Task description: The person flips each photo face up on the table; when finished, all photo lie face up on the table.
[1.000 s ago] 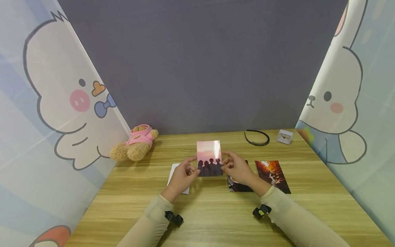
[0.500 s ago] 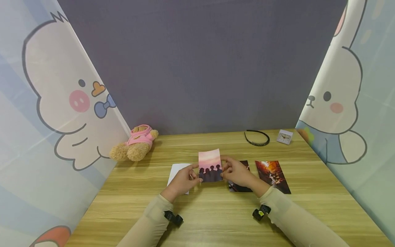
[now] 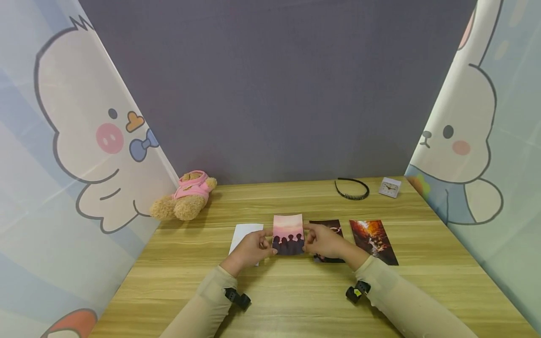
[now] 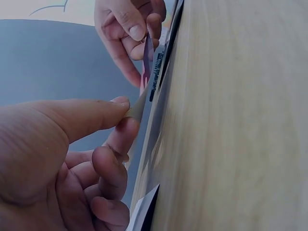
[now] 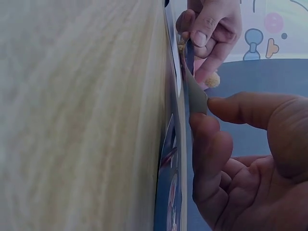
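A photo print (image 3: pixel 288 234) of dark silhouettes against a pink sky is held between both hands, low over the table. My left hand (image 3: pixel 250 248) pinches its left edge between thumb and fingers. On the opposite edge, my right hand (image 3: pixel 324 240) pinches it the same way. Seen edge-on in the left wrist view, the print (image 4: pixel 148 62) bows slightly close above the wood. A white card (image 3: pixel 242 233) lies partly beneath my left hand. Under my right hand lies a dark photo (image 3: pixel 331 226), partly covered.
An orange and dark photo (image 3: pixel 374 239) lies flat to the right. Behind it are a black toothed headband (image 3: pixel 354 195) and a small white clock (image 3: pixel 389 188). A teddy bear (image 3: pixel 191 195) in pink lies at the back left of the wooden table (image 3: pixel 291 300).
Both hands have lowered the silhouette print toward the table and tipped it flatter. The grip on its two edges stays the same, and the other things have not moved.
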